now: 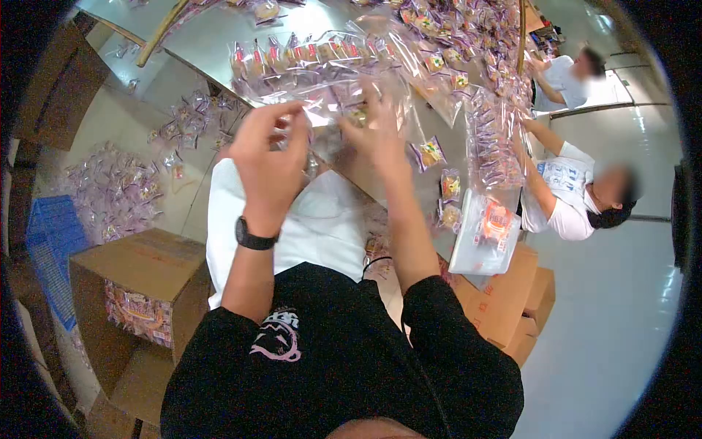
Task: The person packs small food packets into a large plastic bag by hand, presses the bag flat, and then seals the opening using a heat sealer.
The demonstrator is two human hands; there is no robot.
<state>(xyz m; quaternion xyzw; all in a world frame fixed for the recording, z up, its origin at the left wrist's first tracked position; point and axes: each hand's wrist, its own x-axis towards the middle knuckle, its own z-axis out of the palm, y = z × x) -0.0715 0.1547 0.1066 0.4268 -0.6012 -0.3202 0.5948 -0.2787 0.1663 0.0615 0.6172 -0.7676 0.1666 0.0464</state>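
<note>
My left hand (272, 157), with a black watch on its wrist, has its fingers curled and pinched at the edge of a clear plastic bag (320, 110). On the bag's other side is my right hand (384, 139), its fingers smeared by motion and its thumb pointing toward the bag. A small wrapped snack (357, 115) shows beside that thumb; whether the right hand grips it I cannot tell. Just beyond both hands, a clear bag with a row of wrapped snacks (292, 58) lies on the table. A single purple-edged wrapped snack (429, 154) lies right of my right hand.
Many wrapped snacks (482, 36) cover the table at the back right. A white scale (468, 252) bears an orange packet (497, 222). At the left are an open cardboard box (139, 263), a blue crate (55, 249) and a snack heap (110, 186). Co-workers (567, 183) are at the right.
</note>
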